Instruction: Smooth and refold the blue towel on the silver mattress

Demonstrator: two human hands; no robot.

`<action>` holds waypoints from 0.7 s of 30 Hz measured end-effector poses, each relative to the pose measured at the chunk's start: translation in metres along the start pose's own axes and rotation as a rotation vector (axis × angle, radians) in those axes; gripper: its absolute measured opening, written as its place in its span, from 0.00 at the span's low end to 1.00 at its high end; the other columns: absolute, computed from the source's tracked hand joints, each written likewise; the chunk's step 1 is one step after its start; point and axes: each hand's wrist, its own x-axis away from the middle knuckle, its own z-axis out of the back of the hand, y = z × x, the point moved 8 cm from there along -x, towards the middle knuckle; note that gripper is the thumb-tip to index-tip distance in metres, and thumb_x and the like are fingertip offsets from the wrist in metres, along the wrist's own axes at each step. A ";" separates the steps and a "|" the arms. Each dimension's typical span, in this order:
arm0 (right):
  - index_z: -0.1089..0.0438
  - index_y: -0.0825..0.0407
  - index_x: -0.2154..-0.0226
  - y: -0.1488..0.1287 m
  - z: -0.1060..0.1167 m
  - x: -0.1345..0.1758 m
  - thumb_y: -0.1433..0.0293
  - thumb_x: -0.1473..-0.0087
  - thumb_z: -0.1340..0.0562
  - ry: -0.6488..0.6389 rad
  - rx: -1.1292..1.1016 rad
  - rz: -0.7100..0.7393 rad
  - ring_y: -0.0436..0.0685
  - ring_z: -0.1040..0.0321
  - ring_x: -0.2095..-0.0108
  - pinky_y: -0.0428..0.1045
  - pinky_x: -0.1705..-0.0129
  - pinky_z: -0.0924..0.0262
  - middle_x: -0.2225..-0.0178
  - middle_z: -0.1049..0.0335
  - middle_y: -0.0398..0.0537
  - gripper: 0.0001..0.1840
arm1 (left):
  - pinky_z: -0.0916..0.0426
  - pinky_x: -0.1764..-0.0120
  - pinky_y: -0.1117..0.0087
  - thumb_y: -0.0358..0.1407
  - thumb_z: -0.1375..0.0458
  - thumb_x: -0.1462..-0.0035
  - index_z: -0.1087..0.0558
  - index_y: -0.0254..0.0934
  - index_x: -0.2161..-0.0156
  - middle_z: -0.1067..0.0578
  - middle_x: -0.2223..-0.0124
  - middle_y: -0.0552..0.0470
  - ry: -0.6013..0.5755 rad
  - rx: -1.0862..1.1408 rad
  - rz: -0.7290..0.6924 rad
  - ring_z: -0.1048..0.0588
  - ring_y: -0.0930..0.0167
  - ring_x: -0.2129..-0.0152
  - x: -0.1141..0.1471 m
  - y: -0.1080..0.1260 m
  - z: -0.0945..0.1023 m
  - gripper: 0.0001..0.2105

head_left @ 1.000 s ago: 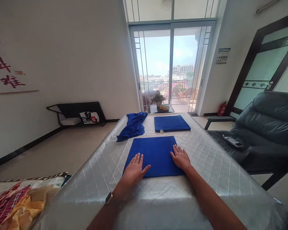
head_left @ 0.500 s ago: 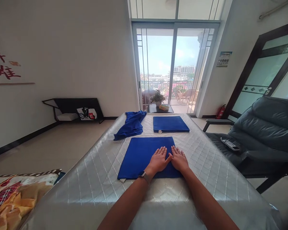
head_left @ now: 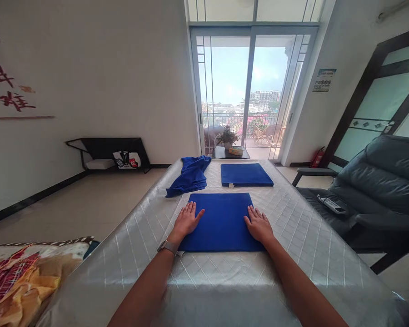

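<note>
A blue cloth (head_left: 225, 222), flat and squared off, lies in front of me on a table with a silvery quilted cover (head_left: 143, 245). On its left edge rests my left hand (head_left: 187, 219), palm down with the fingers out and the thumb apart; a watch is on that wrist. My right hand (head_left: 260, 224) lies flat on the right edge, fingers stretched out. Farther back is a folded blue cloth stack (head_left: 246, 174) with a small white tag. To its left sits a crumpled blue cloth (head_left: 190, 175).
A dark recliner (head_left: 371, 190) with a white device (head_left: 333, 205) on its seat stands at the right. Patterned bedding (head_left: 27, 277) lies at the lower left. Beyond the table's far edge are a potted plant (head_left: 227, 137) on a small stand and a sliding glass door (head_left: 221, 72).
My left hand has slid left across the blue cloth, from beside my right hand to the left edge. My right hand stays near the right edge. The view has shifted slightly.
</note>
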 end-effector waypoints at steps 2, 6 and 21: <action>0.60 0.54 0.29 0.001 -0.001 -0.001 0.56 0.32 0.61 -0.001 0.012 -0.005 0.56 0.66 0.29 0.57 0.30 0.72 0.27 0.65 0.43 0.36 | 0.56 0.32 0.57 0.61 0.73 0.36 0.51 0.22 0.31 0.51 0.28 0.35 0.018 -0.001 0.021 0.52 0.59 0.31 0.000 -0.010 -0.003 0.45; 0.62 0.52 0.28 0.001 -0.002 -0.002 0.56 0.32 0.62 -0.019 0.034 -0.010 0.56 0.67 0.29 0.57 0.30 0.72 0.27 0.66 0.43 0.35 | 0.55 0.33 0.58 0.60 0.72 0.36 0.50 0.21 0.31 0.50 0.29 0.34 0.026 0.014 0.034 0.51 0.59 0.31 -0.001 -0.009 -0.005 0.45; 0.54 0.51 0.30 -0.011 0.027 -0.032 0.54 0.32 0.59 -0.185 0.172 -0.015 0.65 0.60 0.30 0.65 0.32 0.64 0.28 0.60 0.48 0.34 | 0.54 0.33 0.54 0.60 0.69 0.35 0.49 0.23 0.31 0.49 0.29 0.34 0.019 -0.037 0.067 0.49 0.54 0.32 0.003 -0.003 0.005 0.44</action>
